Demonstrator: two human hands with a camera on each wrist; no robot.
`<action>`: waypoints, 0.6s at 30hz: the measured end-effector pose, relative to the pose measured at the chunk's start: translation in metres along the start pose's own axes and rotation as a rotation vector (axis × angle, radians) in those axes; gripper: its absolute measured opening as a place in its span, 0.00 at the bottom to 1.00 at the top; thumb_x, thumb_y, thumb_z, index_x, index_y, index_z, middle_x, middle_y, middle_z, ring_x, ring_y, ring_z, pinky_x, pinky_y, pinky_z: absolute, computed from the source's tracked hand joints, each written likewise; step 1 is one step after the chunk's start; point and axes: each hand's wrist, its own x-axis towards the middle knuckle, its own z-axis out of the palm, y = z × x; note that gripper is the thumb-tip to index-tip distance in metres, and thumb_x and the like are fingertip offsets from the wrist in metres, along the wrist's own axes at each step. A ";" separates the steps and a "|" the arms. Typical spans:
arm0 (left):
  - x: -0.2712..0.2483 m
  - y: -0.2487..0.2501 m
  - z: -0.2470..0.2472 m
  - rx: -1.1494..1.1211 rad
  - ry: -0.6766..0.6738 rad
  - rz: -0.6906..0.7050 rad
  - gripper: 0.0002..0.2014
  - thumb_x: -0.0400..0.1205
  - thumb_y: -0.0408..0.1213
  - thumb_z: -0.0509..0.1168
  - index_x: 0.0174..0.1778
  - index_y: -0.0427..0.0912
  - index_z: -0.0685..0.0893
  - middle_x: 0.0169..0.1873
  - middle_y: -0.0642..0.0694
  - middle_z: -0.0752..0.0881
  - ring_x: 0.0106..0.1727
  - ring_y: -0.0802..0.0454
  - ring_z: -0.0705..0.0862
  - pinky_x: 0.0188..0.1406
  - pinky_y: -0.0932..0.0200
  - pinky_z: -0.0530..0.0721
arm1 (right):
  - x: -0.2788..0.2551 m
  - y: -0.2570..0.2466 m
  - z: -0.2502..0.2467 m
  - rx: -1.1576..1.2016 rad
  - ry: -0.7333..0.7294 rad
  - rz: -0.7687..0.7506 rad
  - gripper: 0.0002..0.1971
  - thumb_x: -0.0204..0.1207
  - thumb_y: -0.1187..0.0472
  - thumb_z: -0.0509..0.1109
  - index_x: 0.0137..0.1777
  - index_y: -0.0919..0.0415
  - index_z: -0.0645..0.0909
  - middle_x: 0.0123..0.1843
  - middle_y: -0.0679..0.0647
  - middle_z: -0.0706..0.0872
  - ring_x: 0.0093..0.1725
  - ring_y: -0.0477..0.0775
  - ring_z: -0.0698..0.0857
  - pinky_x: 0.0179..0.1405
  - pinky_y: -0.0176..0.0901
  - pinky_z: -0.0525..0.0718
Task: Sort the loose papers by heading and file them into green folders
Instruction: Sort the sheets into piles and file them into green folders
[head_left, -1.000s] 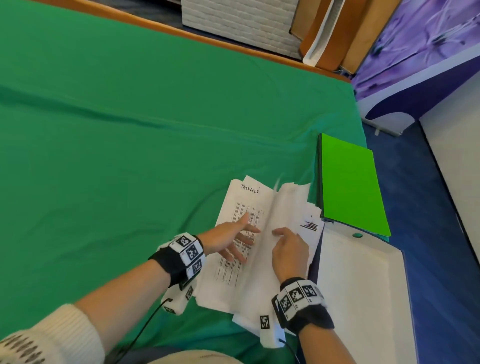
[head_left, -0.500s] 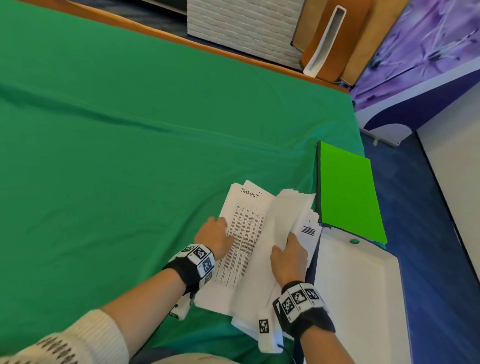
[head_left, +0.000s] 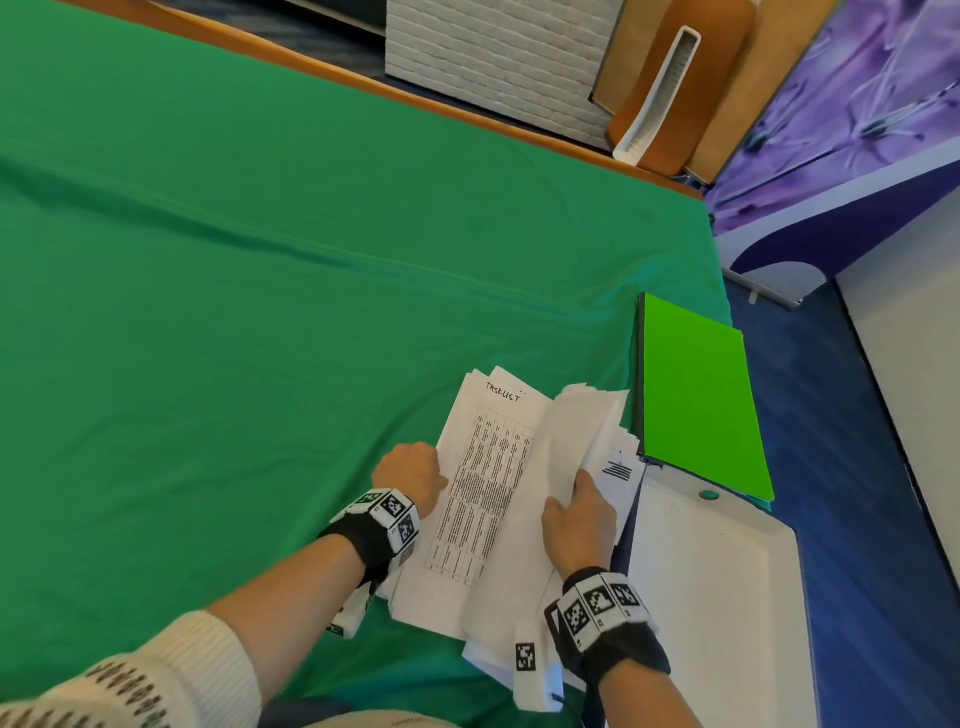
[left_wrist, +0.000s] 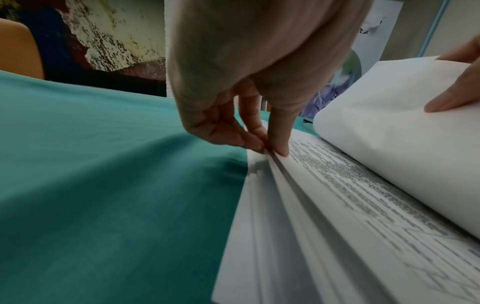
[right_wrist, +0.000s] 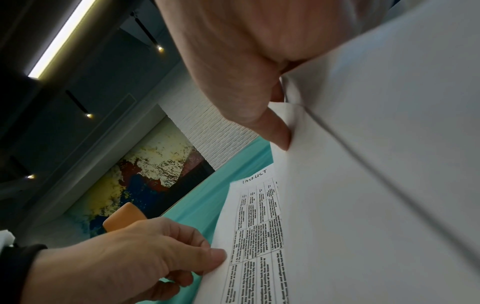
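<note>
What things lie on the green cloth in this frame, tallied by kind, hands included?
Green folders: 1 (may be a stack; only the top cover shows)
Heaps of loose papers: 1 (sheets too many to count)
White trays: 1
Hands: 2, left hand pinching the papers' left edge, right hand holding lifted sheets
Total: 5

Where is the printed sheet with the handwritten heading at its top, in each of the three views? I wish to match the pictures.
Head: the printed sheet lies low and right of centre, atop the paper pile.
Left wrist: it runs along the right side, under the lifted pages.
Right wrist: it stands low, right of centre, heading uppermost.
Shared landmark: the left hand pinching the sheet's left edge.
</note>
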 end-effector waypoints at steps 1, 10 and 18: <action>0.000 0.000 0.000 0.009 0.001 0.028 0.12 0.83 0.46 0.68 0.51 0.40 0.85 0.49 0.45 0.86 0.49 0.46 0.85 0.48 0.54 0.83 | 0.000 0.000 0.000 -0.004 -0.002 0.007 0.10 0.79 0.66 0.65 0.59 0.66 0.77 0.56 0.63 0.86 0.54 0.62 0.84 0.50 0.41 0.76; -0.017 0.021 -0.007 0.142 0.144 0.283 0.12 0.89 0.37 0.52 0.51 0.38 0.81 0.46 0.48 0.74 0.43 0.49 0.75 0.42 0.54 0.69 | -0.012 -0.012 -0.005 0.055 0.074 -0.025 0.44 0.79 0.69 0.63 0.85 0.42 0.40 0.42 0.54 0.81 0.40 0.55 0.82 0.46 0.47 0.81; -0.026 0.043 -0.003 -0.347 -0.061 0.494 0.11 0.88 0.44 0.57 0.45 0.44 0.79 0.37 0.49 0.84 0.32 0.51 0.77 0.33 0.56 0.74 | -0.008 -0.012 0.005 0.056 0.025 -0.015 0.14 0.84 0.63 0.58 0.52 0.60 0.87 0.51 0.59 0.89 0.55 0.62 0.84 0.54 0.47 0.78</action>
